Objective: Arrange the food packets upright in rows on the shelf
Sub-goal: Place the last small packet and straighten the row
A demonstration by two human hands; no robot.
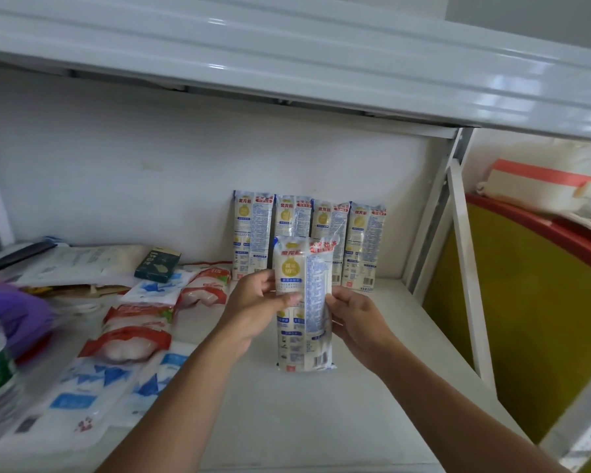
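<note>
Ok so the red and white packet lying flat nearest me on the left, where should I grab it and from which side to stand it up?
Take the red and white packet by its two long edges near the middle, coming from above. It lies flat on the shelf, bulging in the centre, with blue and white packets partly under it, so a top pinch probably lifts it clear. Both hands are busy now: left hand and right hand hold a noodle packet.

Left hand and right hand reach forward, fingers closed in a grip
</note>
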